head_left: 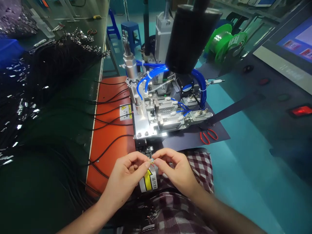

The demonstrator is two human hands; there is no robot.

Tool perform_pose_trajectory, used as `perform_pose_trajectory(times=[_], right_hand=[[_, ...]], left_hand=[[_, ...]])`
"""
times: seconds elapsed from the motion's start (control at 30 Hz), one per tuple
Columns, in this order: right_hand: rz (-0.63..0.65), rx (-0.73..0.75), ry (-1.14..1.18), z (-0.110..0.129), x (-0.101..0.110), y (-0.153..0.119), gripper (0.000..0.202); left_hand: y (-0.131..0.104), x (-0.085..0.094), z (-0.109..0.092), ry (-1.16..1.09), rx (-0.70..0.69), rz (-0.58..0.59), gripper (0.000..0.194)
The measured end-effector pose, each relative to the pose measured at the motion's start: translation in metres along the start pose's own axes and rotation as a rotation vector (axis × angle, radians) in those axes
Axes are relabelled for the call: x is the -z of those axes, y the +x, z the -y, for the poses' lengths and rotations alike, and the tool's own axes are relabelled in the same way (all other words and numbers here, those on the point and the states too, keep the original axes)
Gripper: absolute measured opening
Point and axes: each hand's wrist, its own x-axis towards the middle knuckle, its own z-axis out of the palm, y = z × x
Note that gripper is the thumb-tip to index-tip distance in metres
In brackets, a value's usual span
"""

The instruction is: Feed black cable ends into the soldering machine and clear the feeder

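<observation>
My left hand and my right hand meet in front of the machine, thumbs and forefingers pinched together. Between the fingertips is a small bunch of thin coloured wires, with yellow, red and a silvery bit showing. Fingers cover most of it. Just beyond the fingertips sits the machine's black feed track. Below them lies a white label with a yellow arrow. Black cables run from the left across an orange-red plate to the track and the bright metal machine block.
A dark bench at left carries heaps of black cables with shiny metal ends. Red-handled scissors lie right of the machine. A black cylinder hangs overhead, near a green solder spool. A screen panel stands at right.
</observation>
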Motion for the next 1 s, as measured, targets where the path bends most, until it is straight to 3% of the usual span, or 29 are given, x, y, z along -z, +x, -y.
perform_pose_trajectory(times=[0.2, 0.37, 0.57, 0.83, 1.0], right_hand=[[-0.067, 0.135, -0.175, -0.0028, -0.0052, -0.0005, 0.012], [-0.051, 0.15, -0.239, -0.0023, -0.007, -0.0034, 0.017], [0.004, 0.157, -0.243, -0.0009, -0.0083, -0.0029, 0.018], [0.023, 0.082, -0.054, -0.0045, -0.0028, 0.0031, 0.022], [0.026, 0.117, -0.18, -0.0019, -0.0011, 0.0014, 0.019]], left_hand=[[0.0019, 0.0, -0.0006, 0.007, -0.008, -0.008, 0.022], [0.0011, -0.002, -0.0011, 0.026, -0.014, -0.024, 0.021], [-0.0013, -0.006, 0.0008, 0.127, -0.145, -0.088, 0.015], [0.0016, -0.0034, -0.0017, 0.028, -0.059, -0.059, 0.019], [0.0027, -0.0013, -0.0016, -0.001, -0.016, -0.035, 0.021]])
